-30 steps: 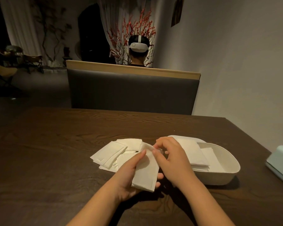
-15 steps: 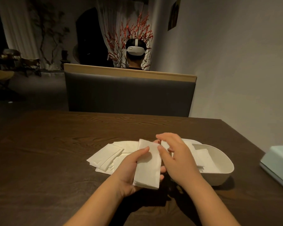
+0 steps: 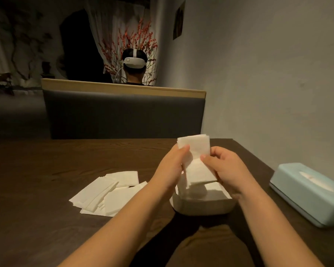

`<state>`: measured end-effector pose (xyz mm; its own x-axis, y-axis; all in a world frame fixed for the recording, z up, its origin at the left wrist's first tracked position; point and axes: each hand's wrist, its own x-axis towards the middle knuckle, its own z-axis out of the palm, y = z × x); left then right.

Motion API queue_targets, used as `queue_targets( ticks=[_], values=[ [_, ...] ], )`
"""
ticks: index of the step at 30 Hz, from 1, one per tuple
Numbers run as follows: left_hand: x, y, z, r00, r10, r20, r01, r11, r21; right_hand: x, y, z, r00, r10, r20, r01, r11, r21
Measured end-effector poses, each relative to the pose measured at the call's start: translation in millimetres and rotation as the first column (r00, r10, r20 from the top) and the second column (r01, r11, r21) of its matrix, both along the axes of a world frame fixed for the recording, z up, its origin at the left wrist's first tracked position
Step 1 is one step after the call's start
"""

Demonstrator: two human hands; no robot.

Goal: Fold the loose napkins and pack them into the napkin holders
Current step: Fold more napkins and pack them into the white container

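Head view: left hand [image 3: 171, 166] and right hand [image 3: 223, 168] both pinch one folded napkin [image 3: 198, 160], upright above the single white napkin holder [image 3: 202, 208]. Left of the grip, a loose napkin pile [image 3: 106, 193] lies on open counter [image 3: 37, 180]. Right of it, one blue tissue box [image 3: 308, 191] sits near the counter's edge.

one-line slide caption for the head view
Both hands, left and right, hold a folded napkin above the white holder.

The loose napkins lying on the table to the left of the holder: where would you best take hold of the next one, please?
Probably the top napkin of the fanned pile, pinched at its free near-left edge from the left, since that edge overhangs the sheets beneath and the hands and holder crowd the right.
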<state>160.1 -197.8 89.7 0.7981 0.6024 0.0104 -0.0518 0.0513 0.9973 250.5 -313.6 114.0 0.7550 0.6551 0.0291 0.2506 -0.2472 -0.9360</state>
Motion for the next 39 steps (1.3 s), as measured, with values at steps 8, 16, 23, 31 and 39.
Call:
queue_targets(
  ticks=[8,16,23,31,39],
  values=[
    [12,2,-28,0.956,0.016,-0.293,0.211,0.656,0.724,52,-20,-12,0.969,-0.159,0.189,0.22,0.903,-0.37],
    [21,-2,-50,0.83,0.124,-0.544,0.448,0.433,0.782,54,4,-27,0.975,0.021,0.221,0.134,0.74,-0.659],
    [20,0,-49,0.829,0.095,-0.551,0.456,0.457,0.764,52,11,-30,0.967,0.099,0.236,0.115,0.657,-0.745],
    [6,12,-32,0.939,0.068,-0.336,0.226,0.616,0.755,26,20,-11,0.881,0.04,0.471,0.149,0.922,-0.357],
    [-38,59,-30,0.942,0.157,-0.296,0.114,0.68,0.724,-39,86,-16,0.865,0.197,0.461,-0.059,0.953,-0.296]
  ],
)
